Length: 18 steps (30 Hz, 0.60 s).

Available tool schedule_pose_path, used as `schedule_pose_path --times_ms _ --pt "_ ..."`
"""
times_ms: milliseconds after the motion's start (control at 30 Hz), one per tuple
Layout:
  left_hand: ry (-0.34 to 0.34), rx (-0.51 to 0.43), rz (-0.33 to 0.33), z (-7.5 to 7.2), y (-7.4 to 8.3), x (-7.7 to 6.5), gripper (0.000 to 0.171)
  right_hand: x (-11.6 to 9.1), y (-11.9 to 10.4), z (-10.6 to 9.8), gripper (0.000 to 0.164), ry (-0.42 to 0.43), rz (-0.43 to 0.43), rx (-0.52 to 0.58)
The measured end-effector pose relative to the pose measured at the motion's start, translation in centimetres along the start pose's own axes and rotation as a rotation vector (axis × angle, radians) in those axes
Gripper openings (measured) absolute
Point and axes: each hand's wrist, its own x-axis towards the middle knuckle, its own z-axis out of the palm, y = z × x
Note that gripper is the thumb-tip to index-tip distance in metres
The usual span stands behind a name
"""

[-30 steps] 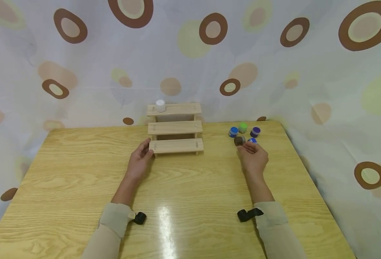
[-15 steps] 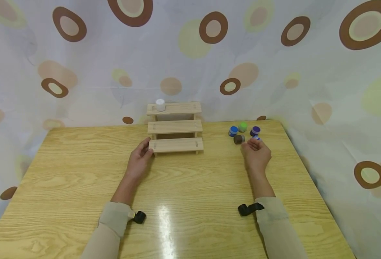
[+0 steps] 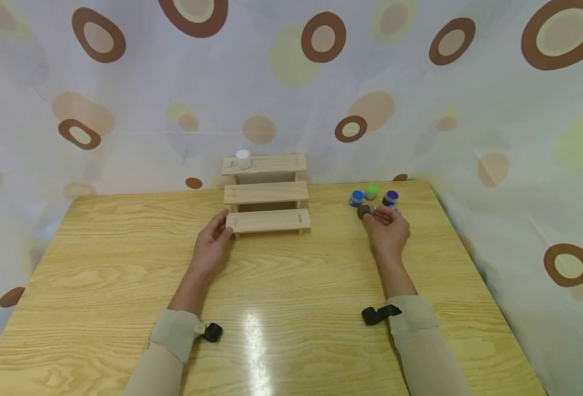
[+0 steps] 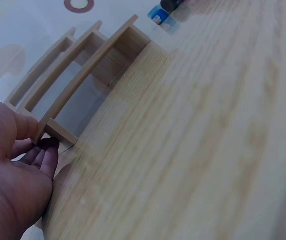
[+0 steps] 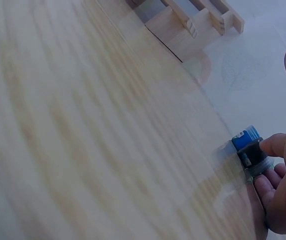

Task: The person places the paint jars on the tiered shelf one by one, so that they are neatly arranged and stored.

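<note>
Left hand (image 3: pixel 210 247) pinches pale wooden three-tier rack (image 3: pixel 268 221) at eight o'clock; right hand (image 3: pixel 389 230) pinches dark-brown cylindrical jar (image 3: pixel 363 212), three o'clock. Likely pick-up; needs lift.

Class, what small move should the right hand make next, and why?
Probably lift the dark jar toward the wooden rack: the right hand pinches the jar, the left hand grips the rack, and a white jar stands on its top step.

Place: indoor spot, exact kind unclear
Tabletop (image 3: pixel 108 264): glossy, wood-grained
Sheeting (image 3: pixel 291 107): circle-patterned, creased, behind and on both sides
</note>
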Motion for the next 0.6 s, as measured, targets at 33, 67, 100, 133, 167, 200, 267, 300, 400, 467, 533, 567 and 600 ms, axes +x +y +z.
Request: schedule_pose_path --times_ms 33,67,100,133,167,200,267,300,400,467,533,567,600 --pt "0.001 -0.003 0.002 0.0 0.0 0.0 0.056 0.0 0.0 0.1 0.034 -0.003 -0.004 -0.002" --pt "0.003 -0.004 0.003 0.0 0.0 0.0 0.056 0.0 0.1 0.1 0.033 -0.005 -0.01 -0.002" --pt "0.004 -0.004 0.003 0.0 -0.1 0.0 0.056 0.0 0.0 0.2 0.033 -0.006 -0.013 -0.003" --pt "0.005 -0.007 0.005 0.0 -0.1 0.0 0.056 -0.1 0.0 0.2 0.033 -0.006 -0.017 -0.006" --pt "0.005 -0.009 0.006 0.0 -0.1 0.0 0.056 -0.2 0.0 0.3 0.032 -0.007 -0.021 -0.004" --pt "0.005 -0.01 0.009 0.0 -0.1 0.1 0.056 -0.3 0.0 0.4 0.032 -0.009 -0.022 0.0" --pt "0.004 -0.013 0.013 0.0 -0.1 0.1 0.056 -0.4 -0.1 0.5 0.032 -0.015 -0.02 0.002" --pt "0.005 -0.012 0.014 0.0 -0.1 0.1 0.056 -0.5 -0.1 0.6 0.032 -0.021 -0.019 0.004" --pt "0.005 -0.013 0.019 0.0 -0.1 0.1 0.056 -0.8 -0.1 1.0 0.032 -0.042 -0.012 0.014" --pt "0.003 -0.01 0.018 0.0 -0.1 0.1 0.056 -0.9 -0.2 1.1 0.031 -0.056 -0.009 0.019" --pt "0.005 -0.006 0.016 0.0 -0.1 0.1 0.056 -1.1 -0.2 1.3 0.031 -0.072 -0.014 0.024" --pt "0.006 -0.004 0.014 0.0 -0.2 0.1 0.056 -1.2 -0.2 1.3 0.031 -0.081 -0.019 0.022" --pt "0.005 -0.001 0.013 0.0 -0.1 0.1 0.056 -1.3 -0.1 1.3 0.031 -0.089 -0.027 0.021"
